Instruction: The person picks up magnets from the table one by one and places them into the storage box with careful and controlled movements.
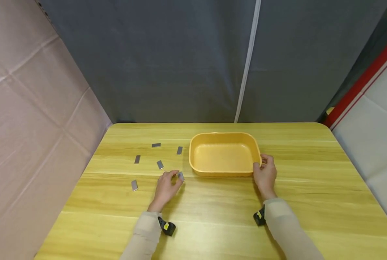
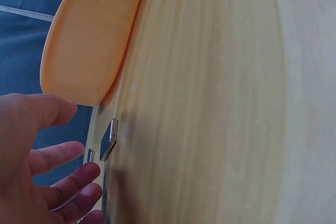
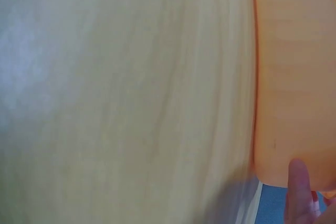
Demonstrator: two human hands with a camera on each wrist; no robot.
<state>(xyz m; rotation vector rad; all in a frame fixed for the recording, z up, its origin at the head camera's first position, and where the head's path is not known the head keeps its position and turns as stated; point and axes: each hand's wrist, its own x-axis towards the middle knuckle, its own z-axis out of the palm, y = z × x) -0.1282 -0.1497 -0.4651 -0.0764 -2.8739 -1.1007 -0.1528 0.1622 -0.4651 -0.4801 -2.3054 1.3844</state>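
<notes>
My left hand (image 1: 166, 188) reaches over a small flat grey rectangular piece (image 1: 181, 176). In the left wrist view the thumb and fingers are spread, and this grey piece (image 2: 109, 140) lies just beyond the fingertips on the table, apart from them. With thumb and fingers, my right hand (image 1: 265, 176) grips the right front corner of a yellow plastic basin (image 1: 226, 172). The right wrist view has the thumb (image 3: 299, 182) pressed on the basin's outer wall (image 3: 294, 103); the other fingers are mostly hidden. The basin's inside shows no pieces.
More grey pieces lie left of the basin: one near its left wall (image 1: 179, 150), others farther left (image 1: 156, 145), (image 1: 137, 159), (image 1: 160, 164), (image 1: 134, 185). The wooden table (image 1: 219, 216) ends at a dark grey curtain (image 1: 180, 72).
</notes>
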